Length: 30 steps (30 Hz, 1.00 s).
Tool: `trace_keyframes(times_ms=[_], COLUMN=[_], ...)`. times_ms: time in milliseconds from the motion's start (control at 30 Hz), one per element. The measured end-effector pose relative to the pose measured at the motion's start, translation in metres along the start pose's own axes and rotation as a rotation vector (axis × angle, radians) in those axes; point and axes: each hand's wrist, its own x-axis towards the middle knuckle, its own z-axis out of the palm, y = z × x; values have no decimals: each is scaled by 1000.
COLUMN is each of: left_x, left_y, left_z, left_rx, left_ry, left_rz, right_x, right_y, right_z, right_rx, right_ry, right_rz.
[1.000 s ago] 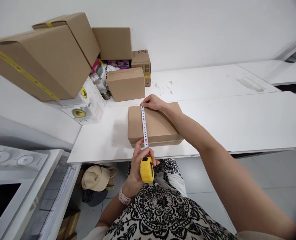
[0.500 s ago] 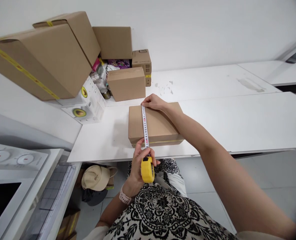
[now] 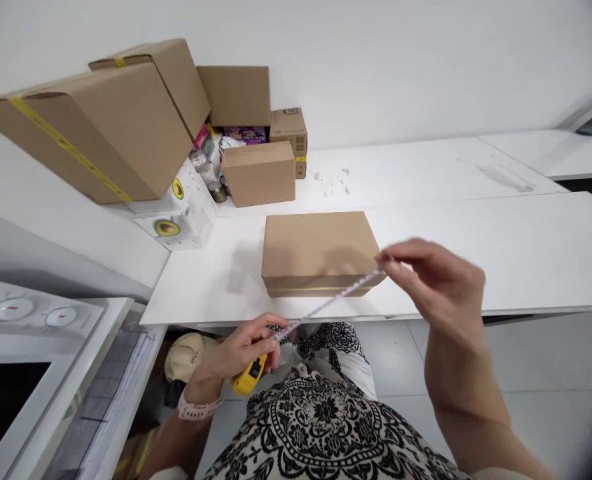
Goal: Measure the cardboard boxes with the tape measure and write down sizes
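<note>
White tbl (image 3: 501, 260) against a white wall (image 3: 401, 67), w/ stacked cardboard boxes (image 3: 131, 127) at back L; a brown box (image 3: 321, 247), closed, lies near the tbl's front edge; L hand (image 3: 246, 343) grips a yellow tape measure (image 3: 249, 377) just off that edge; R hand (image 3: 441, 283) pinches the free end of its blade (image 3: 333, 299) by the box's R front corner (can't tell if touching); blade, a bit blurred, slants btwn the hands.

Bright, diffuse light casts soft shadows on the carton (image 3: 313, 243), left of the right hand (image 3: 436, 283); the tape blade (image 3: 339, 297) below its pinch seems motion-blurred.
</note>
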Motion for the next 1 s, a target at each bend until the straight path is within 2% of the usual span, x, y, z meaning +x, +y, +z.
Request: trace_keyframes(times_ms=[100, 167, 233, 333, 433, 567, 667, 767, 867, 1000], left_x=[10, 18, 22, 23, 26, 34, 34, 29, 25, 28], left_y=[-5, 3, 18, 44, 68, 82, 73, 51, 25, 1], left_z=[-3, -5, -9, -14, -15, -19, -27, -33, -32, -30], left_rx=[247, 485, 665, 748, 769, 800, 868, 930, 898, 851], left_ry=[-56, -43, -9, 47, 60, 14, 40, 181, 335, 420], left_rz=[-51, -53, -51, -57, -48, -62, -96, -151, -198, -182], right_x=[-66, -94, -109, -113, -102, -94, -102, -117, -129, -135], right_y=[22, 41, 54, 55, 48, 55, 78, 103, 121, 134], right_z=[-13, -15, -15, -15, -16, -21, -24, -22, -19, -15], right_rx=[59, 87, 112, 125, 101, 132, 217, 309, 340, 324], right_ry=[148, 223, 261, 268, 299, 298, 264, 258, 211, 177], right_rz=[160, 270, 349, 389, 348, 333, 411, 488, 563, 643])
